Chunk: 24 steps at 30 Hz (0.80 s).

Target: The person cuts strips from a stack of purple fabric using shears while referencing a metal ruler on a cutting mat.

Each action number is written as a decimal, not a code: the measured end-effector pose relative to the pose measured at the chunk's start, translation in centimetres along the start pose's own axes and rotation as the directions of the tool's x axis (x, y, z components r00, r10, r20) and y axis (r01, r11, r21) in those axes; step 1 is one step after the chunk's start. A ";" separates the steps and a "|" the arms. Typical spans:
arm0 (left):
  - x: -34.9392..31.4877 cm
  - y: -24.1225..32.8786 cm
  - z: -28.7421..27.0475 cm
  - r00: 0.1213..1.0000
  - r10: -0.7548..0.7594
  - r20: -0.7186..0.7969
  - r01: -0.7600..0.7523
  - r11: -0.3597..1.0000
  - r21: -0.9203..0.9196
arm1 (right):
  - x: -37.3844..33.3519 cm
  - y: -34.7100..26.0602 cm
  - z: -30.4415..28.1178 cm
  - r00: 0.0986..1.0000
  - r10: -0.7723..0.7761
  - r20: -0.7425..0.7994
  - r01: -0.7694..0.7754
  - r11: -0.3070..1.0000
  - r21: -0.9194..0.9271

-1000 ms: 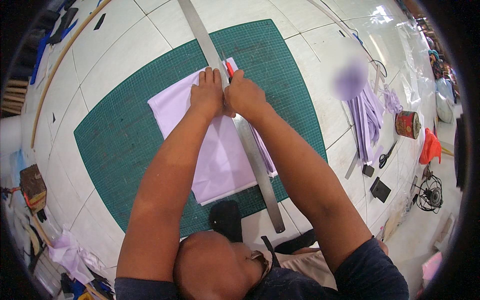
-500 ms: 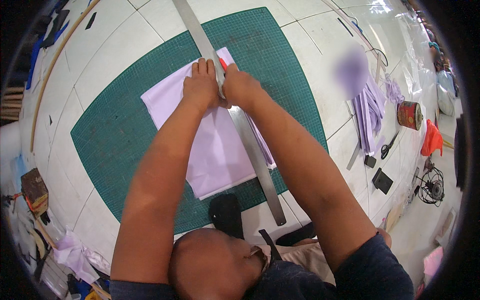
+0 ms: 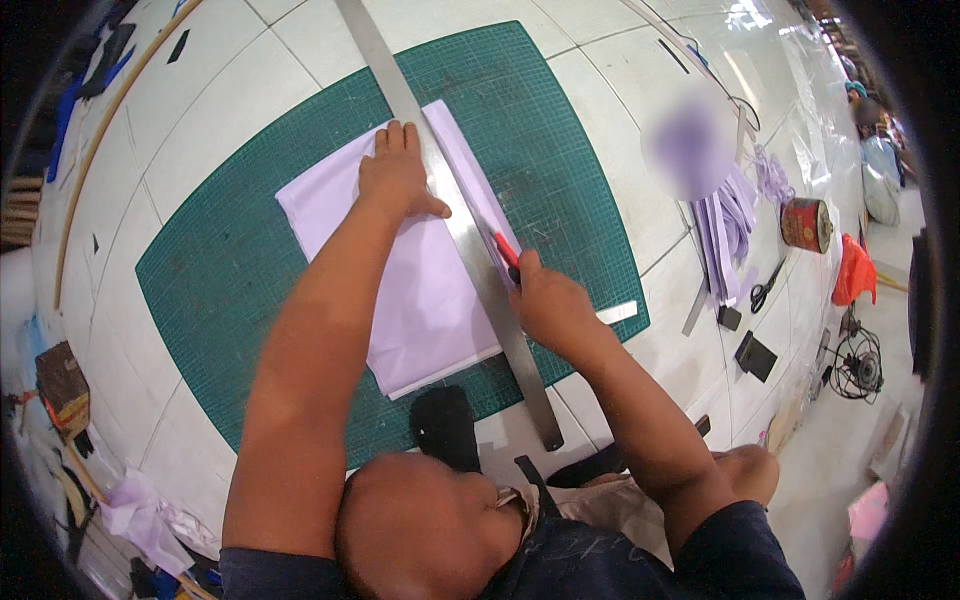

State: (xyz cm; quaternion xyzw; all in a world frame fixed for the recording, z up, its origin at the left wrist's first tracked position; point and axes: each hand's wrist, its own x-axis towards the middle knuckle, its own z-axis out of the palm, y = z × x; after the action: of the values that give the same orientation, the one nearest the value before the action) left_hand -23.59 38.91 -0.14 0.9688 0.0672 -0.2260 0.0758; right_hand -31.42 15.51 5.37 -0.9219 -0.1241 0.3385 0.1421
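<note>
A folded lilac cloth point(image 3: 415, 300) lies on a green cutting mat point(image 3: 250, 270). Across it, near its right side, runs a long metal ruler point(image 3: 470, 245). My left hand point(image 3: 395, 185) presses flat on the cloth at the ruler's left edge, fingers stretched out and thumb on the metal. Closed around a red utility knife point(image 3: 506, 247), my right hand point(image 3: 555, 305) is at the ruler's right edge, farther down than the left. The knife points away from me, over the narrow band of cloth right of the ruler. Its blade tip is too small to make out.
Right of the mat lie a bundle of lilac strips point(image 3: 728, 230), a red tin point(image 3: 806, 225), black scissors point(image 3: 767, 285) and a black block point(image 3: 756, 357). A white strip point(image 3: 618, 312) lies on the mat's right edge. A dark-covered foot point(image 3: 443, 425) touches the near edge.
My right hand has drawn the knife nearer to me along the ruler's right edge, away from my left hand. My left hand stays on the cloth, its thumb now spread onto the ruler.
</note>
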 end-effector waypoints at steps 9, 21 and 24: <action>0.0 0.8 -0.2 1.000 0.022 0.006 -0.022 1.000 -0.002 | 10.3 -5.6 -1.7 0.976 -0.044 -0.214 0.075 0.988 0.138; 0.5 0.0 1.1 0.998 0.019 -0.061 -0.016 0.998 0.061 | 14.0 -7.1 -0.7 0.970 -0.094 -0.224 0.110 0.992 0.058; 0.1 0.6 0.3 0.998 0.029 -0.064 -0.028 0.999 0.028 | 14.5 -7.3 -1.7 0.975 -0.098 -0.199 0.108 0.993 0.042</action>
State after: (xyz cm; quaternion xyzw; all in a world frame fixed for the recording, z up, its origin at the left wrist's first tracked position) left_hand -23.56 38.25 -0.37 0.9774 0.0527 -0.1947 0.0636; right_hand -20.52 26.69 0.55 -0.9390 -0.1482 0.2411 0.1952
